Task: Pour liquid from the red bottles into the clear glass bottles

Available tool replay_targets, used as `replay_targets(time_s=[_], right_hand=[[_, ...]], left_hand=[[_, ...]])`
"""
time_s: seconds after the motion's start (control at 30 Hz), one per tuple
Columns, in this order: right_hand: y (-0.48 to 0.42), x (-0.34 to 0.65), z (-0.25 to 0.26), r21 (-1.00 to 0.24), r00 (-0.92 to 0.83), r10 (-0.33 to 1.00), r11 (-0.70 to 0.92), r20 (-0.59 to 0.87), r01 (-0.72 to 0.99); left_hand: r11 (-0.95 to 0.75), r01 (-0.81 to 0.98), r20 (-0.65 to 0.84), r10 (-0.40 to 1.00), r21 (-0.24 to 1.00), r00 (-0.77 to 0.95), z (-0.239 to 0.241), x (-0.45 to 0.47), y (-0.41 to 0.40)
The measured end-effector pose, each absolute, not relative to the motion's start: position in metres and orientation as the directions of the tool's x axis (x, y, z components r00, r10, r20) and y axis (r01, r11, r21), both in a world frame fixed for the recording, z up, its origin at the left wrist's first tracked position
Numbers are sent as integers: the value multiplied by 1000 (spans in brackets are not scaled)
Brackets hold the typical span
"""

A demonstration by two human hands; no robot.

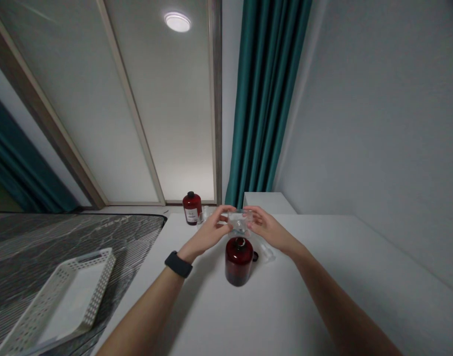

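Both my hands hold a small clear container [240, 219] between them, just above the open mouth of a dark red bottle [239, 260] that stands uncapped on the white table [323, 296]. My left hand [210, 232], with a black watch on its wrist, grips the container's left end. My right hand [268, 228] pinches its right end. A small black cap [255, 256] lies beside the bottle's right side. A second dark red bottle [192, 208] with a black cap and a white label stands at the table's far edge.
A clear object [267, 252] lies on the table under my right hand, and another clear item [203, 215] stands by the far bottle. A white perforated tray [59, 301] rests on a dark marbled surface at left. Teal curtains hang behind.
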State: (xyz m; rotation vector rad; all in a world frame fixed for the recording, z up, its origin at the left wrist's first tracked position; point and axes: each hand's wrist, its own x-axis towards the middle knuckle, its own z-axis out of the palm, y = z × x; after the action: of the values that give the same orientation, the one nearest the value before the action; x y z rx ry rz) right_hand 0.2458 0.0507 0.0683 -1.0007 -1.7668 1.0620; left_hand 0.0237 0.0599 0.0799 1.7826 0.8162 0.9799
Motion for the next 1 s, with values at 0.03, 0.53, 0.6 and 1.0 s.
replay_targets(time_s=[0.03, 0.53, 0.6, 1.0], right_hand=[[50, 245, 68, -919, -331, 908, 336, 258, 204], [39, 240, 69, -858, -266, 876, 462, 402, 227], [39, 241, 69, -850, -262, 874, 470, 409, 237], [32, 240, 75, -800, -270, 851, 520, 452, 299]], left_hand=[[-359, 115, 265, 837, 926, 479, 81, 22, 60], [-480, 340, 240, 797, 808, 554, 90, 3, 64], [-521, 359, 267, 783, 774, 561, 91, 1, 64], [-594, 361, 316, 742, 719, 591, 95, 1, 63]])
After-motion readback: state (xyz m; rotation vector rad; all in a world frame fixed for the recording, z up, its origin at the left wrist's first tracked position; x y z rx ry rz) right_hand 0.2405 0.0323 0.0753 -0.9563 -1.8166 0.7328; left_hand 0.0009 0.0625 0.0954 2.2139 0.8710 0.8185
